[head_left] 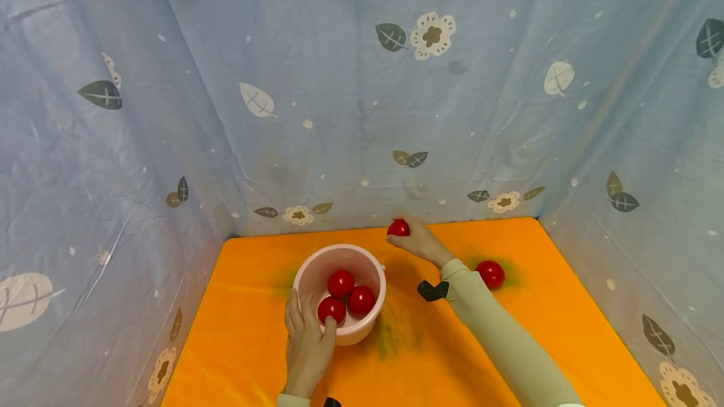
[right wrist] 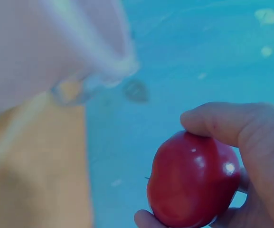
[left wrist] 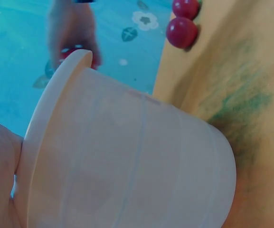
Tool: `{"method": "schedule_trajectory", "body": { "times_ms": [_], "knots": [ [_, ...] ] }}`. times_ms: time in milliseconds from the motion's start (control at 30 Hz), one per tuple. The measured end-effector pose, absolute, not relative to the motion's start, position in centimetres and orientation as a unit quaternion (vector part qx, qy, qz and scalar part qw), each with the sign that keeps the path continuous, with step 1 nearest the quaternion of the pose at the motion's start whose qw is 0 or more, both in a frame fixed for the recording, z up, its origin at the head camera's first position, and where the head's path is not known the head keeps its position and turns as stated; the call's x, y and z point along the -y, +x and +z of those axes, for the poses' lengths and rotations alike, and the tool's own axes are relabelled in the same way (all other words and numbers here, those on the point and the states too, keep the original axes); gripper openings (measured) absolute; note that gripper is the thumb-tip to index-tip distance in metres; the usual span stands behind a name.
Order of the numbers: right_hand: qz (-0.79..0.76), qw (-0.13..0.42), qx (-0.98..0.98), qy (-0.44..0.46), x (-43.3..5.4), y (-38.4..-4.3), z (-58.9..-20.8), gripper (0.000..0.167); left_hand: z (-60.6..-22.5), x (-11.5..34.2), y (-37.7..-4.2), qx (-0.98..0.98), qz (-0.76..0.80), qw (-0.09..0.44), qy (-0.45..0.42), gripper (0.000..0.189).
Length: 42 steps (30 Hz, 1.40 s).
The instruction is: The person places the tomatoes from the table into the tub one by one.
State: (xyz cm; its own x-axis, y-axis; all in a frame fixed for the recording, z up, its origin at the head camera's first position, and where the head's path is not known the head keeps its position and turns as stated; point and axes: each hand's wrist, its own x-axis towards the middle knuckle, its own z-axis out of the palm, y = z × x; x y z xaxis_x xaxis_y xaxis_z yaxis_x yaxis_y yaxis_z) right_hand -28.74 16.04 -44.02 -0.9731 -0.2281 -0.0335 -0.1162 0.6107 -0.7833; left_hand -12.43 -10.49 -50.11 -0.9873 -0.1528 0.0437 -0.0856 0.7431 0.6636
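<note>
A pale pink bucket (head_left: pixel 353 333) stands on the orange table, with three red tomatoes (head_left: pixel 341 283) lying inside it in the head view. My left hand (head_left: pixel 308 350) grips its near left rim, the thumb on the rim's near side and the fingers further left along it. Up and to the right of the bucket, my right hand (head_left: pixel 420 240) holds another red tomato (right wrist: pixel 191 180) between thumb and fingers, raised off the table. In the right wrist view this tomato is shiny and whole, and the bucket's rim (right wrist: pixel 99 57) is blurred at upper left.
One tomato (head_left: pixel 490 274) on the table shows beside my right sleeve (head_left: pixel 498 331); the left wrist view has two tomatoes (left wrist: pixel 182 32) there. Green stains mark the orange tabletop (head_left: pixel 249 306). Blue patterned curtains (head_left: pixel 339 112) close in the back and both sides.
</note>
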Motion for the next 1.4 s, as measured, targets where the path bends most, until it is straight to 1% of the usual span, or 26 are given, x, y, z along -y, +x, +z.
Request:
{"method": "schedule_trajectory", "body": {
  "times_ms": [100, 200, 333, 433, 567, 767, 867, 933, 1000, 1167, 1267, 1400],
  "knots": [
    [-0.423, 0.038, -0.897, -0.12, -14.7, -29.0, -41.6, 0.062, -50.0, 10.5, -12.4, 0.93, -0.358, 0.047, 0.064, 0.064],
    [-0.429, 0.028, -0.892, -0.138, -13.1, -28.8, -39.6, 0.062, -50.0, 10.6, -12.4, 0.93, -0.359, 0.048, 0.062, 0.065],
    [-0.449, 0.042, -0.878, -0.159, -10.8, -28.0, -37.8, 0.061, -49.9, 10.5, -12.4, 0.932, -0.356, 0.045, 0.059, 0.066],
    [-0.449, 0.055, -0.873, -0.18, -9.0, -27.5, -37.5, 0.06, -50.0, 10.5, -12.5, 0.932, -0.356, 0.041, 0.059, 0.069],
    [-0.421, 0.094, -0.874, -0.224, -6.9, -26.9, -38.1, 0.057, -50.3, 10.4, -12.7, 0.933, -0.353, 0.043, 0.058, 0.07],
    [-0.329, 0.177, -0.885, -0.276, -5.0, -26.3, -39.6, 0.052, -50.4, 10.4, -12.6, 0.937, -0.341, 0.05, 0.051, 0.066],
    [-0.287, 0.222, -0.884, -0.293, -4.1, -26.1, -40.5, 0.046, -50.4, 10.4, -12.6, 0.939, -0.337, 0.054, 0.052, 0.068],
    [-0.253, 0.242, -0.887, -0.302, -3.4, -26.2, -41.0, 0.041, -50.3, 10.4, -12.6, 0.938, -0.337, 0.059, 0.052, 0.068],
    [-0.211, 0.256, -0.892, -0.307, -2.8, -26.1, -41.5, 0.04, -50.3, 10.5, -12.6, 0.938, -0.338, 0.059, 0.053, 0.069],
    [-0.102, 0.275, -0.899, -0.325, -1.7, -26.1, -42.5, 0.044, -50.4, 10.4, -12.5, 0.938, -0.34, 0.049, 0.051, 0.069],
    [-0.079, 0.287, -0.892, -0.339, -1.3, -26.2, -43.0, 0.04, -50.4, 10.4, -12.6, 0.938, -0.34, 0.048, 0.053, 0.069],
    [-0.05, 0.299, -0.881, -0.362, -0.7, -26.0, -43.6, 0.039, -50.3, 10.5, -12.5, 0.938, -0.338, 0.049, 0.06, 0.069]
  ]
}}
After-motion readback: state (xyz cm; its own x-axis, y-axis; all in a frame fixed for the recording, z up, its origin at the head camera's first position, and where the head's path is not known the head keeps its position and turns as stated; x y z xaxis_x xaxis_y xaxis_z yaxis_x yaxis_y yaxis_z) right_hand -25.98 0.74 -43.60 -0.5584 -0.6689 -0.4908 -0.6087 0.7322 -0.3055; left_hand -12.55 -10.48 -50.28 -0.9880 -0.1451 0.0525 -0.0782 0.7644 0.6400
